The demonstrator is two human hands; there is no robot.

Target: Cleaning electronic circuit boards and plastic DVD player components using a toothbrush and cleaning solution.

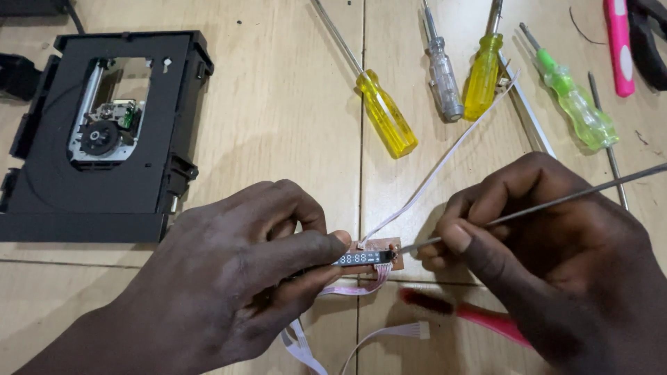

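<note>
The worktop (278,125) is pale wood with seams running across it, and the hands work near its near edge, where little bare room is left. The left hand (229,278) comes in from the near-left corner and is closed around a small brown circuit board (379,246) that carries a narrow black number display (361,258); thumb and forefinger pinch the display end, so the board sits just past the fingertips, right over a seam in the wood. The right hand (549,243) comes in from the near-right side and is clenched on a thin metal rod (556,201), whose tip touches the right end of the board while its shaft runs out toward the right edge. A white flat cable (445,160) leaves the board and trails up toward the far side; more white cable (375,337) lies loose below the hands, and a pink brush (479,316) lies just beneath the right hand. To the left, a black disc drive (104,139) fills the far-left part, well apart from the board. Along the far edge lie two yellow screwdrivers (385,114), a clear one (445,80) and a green one (577,104), with open wood between them and the hands.
</note>
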